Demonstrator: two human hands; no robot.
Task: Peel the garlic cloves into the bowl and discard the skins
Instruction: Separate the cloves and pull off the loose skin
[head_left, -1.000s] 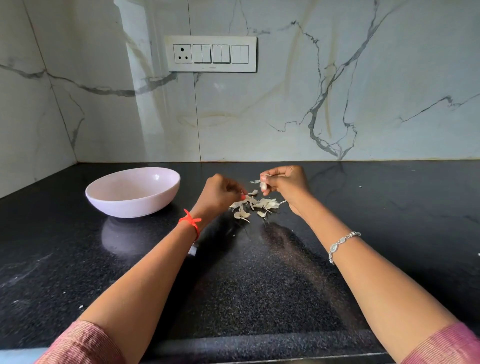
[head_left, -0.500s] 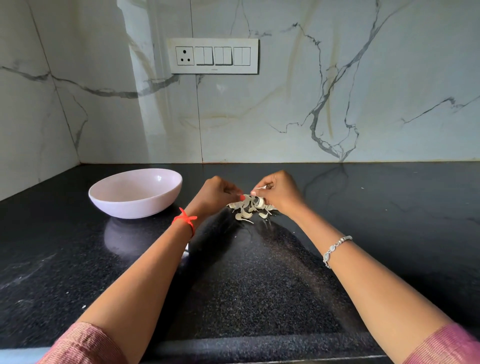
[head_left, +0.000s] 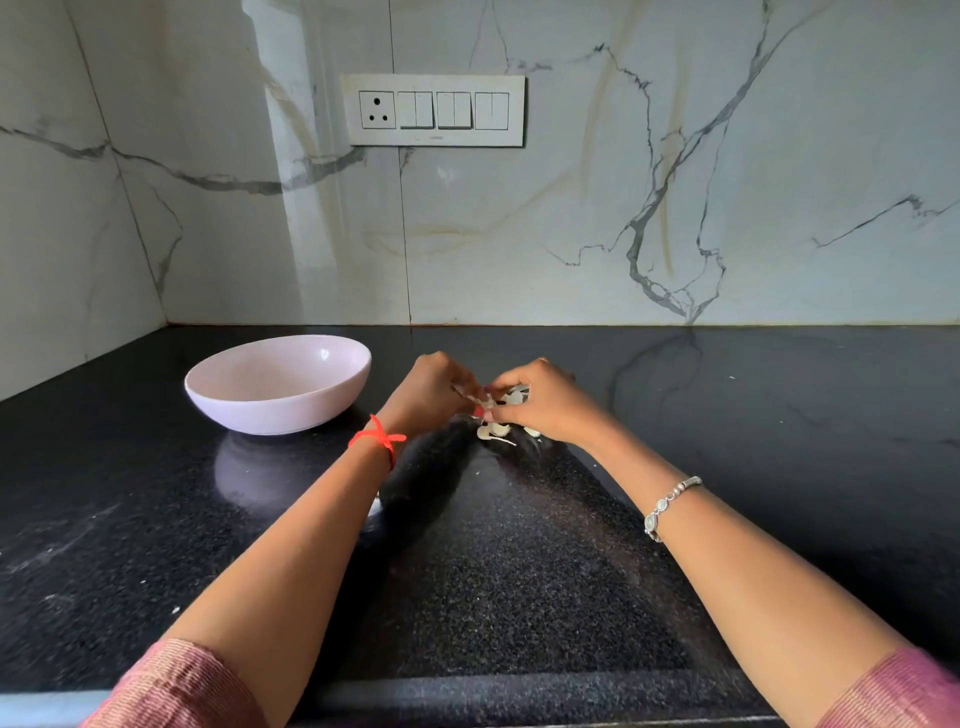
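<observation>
A pale pink bowl (head_left: 278, 384) stands on the black counter at the left. A small heap of papery garlic skins (head_left: 496, 430) lies on the counter in the middle, mostly covered by my hands. My left hand (head_left: 431, 392) and my right hand (head_left: 545, 402) meet just above the heap, fingers curled, pinching a small garlic clove (head_left: 488, 402) between their tips. The clove is largely hidden by the fingers. The bowl's inside looks bare from this angle.
The black granite counter (head_left: 519, 571) runs to a marble wall with a white switch panel (head_left: 435, 110). The left wall meets the counter behind the bowl. The counter's front edge is near my elbows.
My right hand has come down and left from above the heap to meet my left hand. Both hands now pinch together over the skins. The camera has tilted slightly.
</observation>
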